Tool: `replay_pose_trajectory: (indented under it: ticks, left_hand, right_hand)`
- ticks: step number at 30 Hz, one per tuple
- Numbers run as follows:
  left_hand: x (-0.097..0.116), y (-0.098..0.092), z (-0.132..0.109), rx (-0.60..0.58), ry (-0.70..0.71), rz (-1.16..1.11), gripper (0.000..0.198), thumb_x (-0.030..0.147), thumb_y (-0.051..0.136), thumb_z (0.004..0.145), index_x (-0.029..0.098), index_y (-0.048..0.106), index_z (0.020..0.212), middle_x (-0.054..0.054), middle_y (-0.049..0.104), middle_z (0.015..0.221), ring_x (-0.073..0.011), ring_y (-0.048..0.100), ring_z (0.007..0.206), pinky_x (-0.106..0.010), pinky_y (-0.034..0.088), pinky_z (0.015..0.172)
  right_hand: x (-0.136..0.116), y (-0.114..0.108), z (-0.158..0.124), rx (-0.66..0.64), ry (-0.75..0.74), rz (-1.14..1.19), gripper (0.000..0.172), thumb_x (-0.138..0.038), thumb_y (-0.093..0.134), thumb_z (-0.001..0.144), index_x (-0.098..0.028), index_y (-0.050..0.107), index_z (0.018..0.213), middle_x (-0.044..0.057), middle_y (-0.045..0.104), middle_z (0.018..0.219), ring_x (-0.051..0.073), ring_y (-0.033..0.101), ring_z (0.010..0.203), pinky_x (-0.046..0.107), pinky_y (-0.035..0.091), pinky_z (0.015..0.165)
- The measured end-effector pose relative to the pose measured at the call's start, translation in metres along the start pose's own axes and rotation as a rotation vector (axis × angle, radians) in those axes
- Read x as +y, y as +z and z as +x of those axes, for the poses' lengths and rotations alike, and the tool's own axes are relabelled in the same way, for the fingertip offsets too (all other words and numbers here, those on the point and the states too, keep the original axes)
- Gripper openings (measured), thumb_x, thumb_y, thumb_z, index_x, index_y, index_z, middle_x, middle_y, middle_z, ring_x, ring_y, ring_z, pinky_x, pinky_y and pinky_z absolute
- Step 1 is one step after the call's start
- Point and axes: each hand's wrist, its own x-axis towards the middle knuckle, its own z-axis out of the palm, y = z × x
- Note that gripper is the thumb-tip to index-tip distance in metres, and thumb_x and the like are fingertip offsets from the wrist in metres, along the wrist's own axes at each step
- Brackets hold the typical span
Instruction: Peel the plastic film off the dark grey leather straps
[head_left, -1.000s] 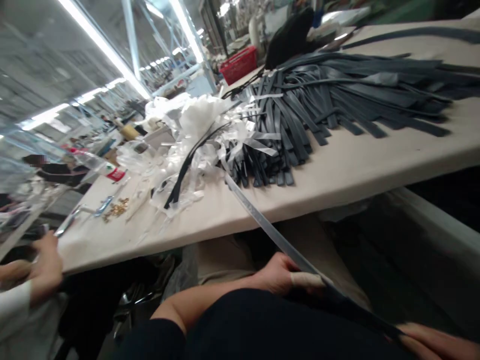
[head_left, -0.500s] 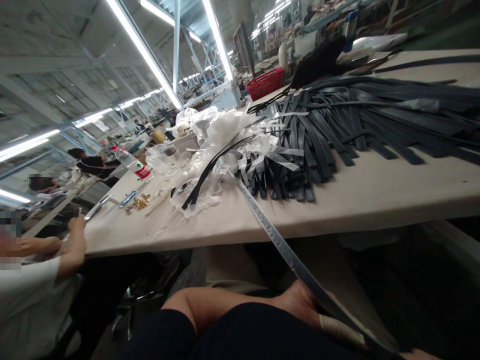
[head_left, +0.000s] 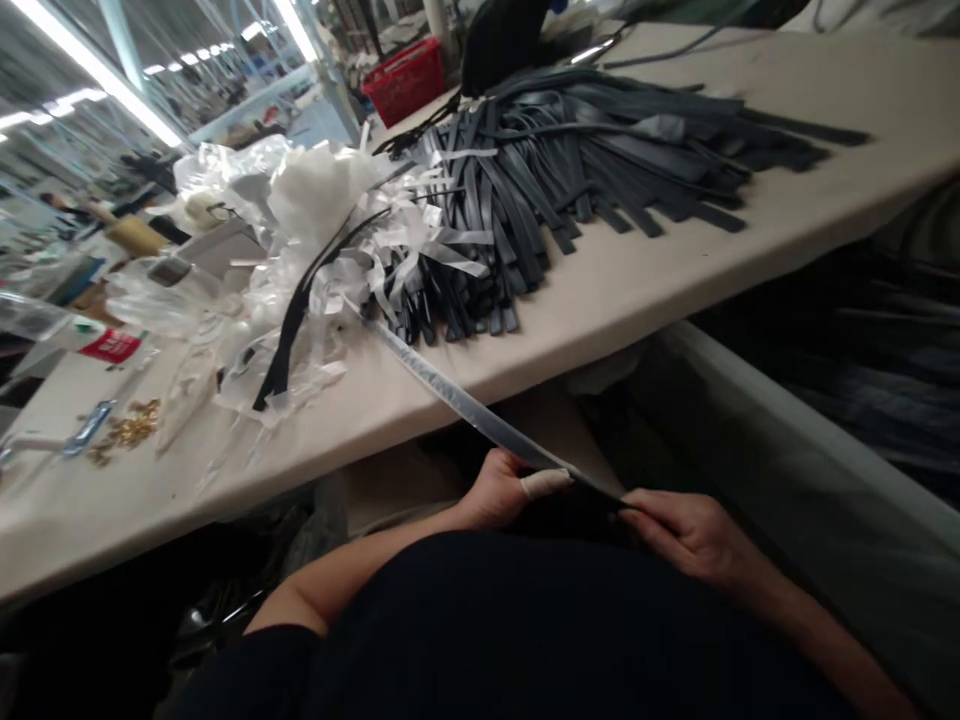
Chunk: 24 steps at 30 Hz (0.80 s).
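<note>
Your left hand [head_left: 496,491] and right hand [head_left: 694,530] pinch the grey strap [head_left: 450,393], slanting toward ten o'clock; likely light, pliable and slick, it's best held by both edges.

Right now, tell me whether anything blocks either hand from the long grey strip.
Nothing visible: the left hand and right hand both hold the grey strip, whose far end reaches white material on the table.

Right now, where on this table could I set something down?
Bare tabletop shows between the dark strips and the front edge, right of your held strip, and far right past the pile. White plastic crowds the middle; a bottle and golden bits, the left.
</note>
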Motion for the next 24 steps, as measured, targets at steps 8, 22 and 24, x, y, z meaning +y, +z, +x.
replay_pose_trajectory:
  ticks: [8,22,24]
  left_hand:
    - [0.007,0.003,0.002,-0.017,-0.037,-0.075,0.034,0.042,0.084,0.066,0.01,0.072,0.068,-0.004,0.067,0.06,-0.0103,0.058,0.056,-0.021,0.043,0.056]
    - [0.008,0.017,0.007,-0.028,-0.177,-0.233,0.047,0.048,0.088,0.057,0.009,0.068,0.075,-0.003,0.063,0.062,-0.0092,0.058,0.055,-0.02,0.042,0.057]
    - [0.004,0.017,0.009,-0.046,-0.175,-0.249,0.052,0.05,0.089,0.053,0.009,0.069,0.078,-0.003,0.063,0.064,-0.0103,0.059,0.057,-0.022,0.043,0.059]
  right_hand:
    - [0.01,-0.025,0.002,0.132,0.254,0.519,0.044,-0.058,0.049,0.096,-0.021,0.066,0.113,0.006,0.072,0.086,0.018,0.067,0.065,0.029,0.055,0.061]
    - [-0.008,-0.002,0.017,0.325,-0.448,-0.023,0.043,-0.046,0.051,0.099,-0.04,0.05,0.142,0.0,0.032,0.159,0.031,0.043,0.138,0.043,0.043,0.112]
    - [-0.01,-0.003,0.029,0.264,-0.481,-0.009,0.036,-0.046,0.043,0.102,-0.038,0.062,0.132,-0.001,0.037,0.157,0.03,0.048,0.134,0.041,0.045,0.111]
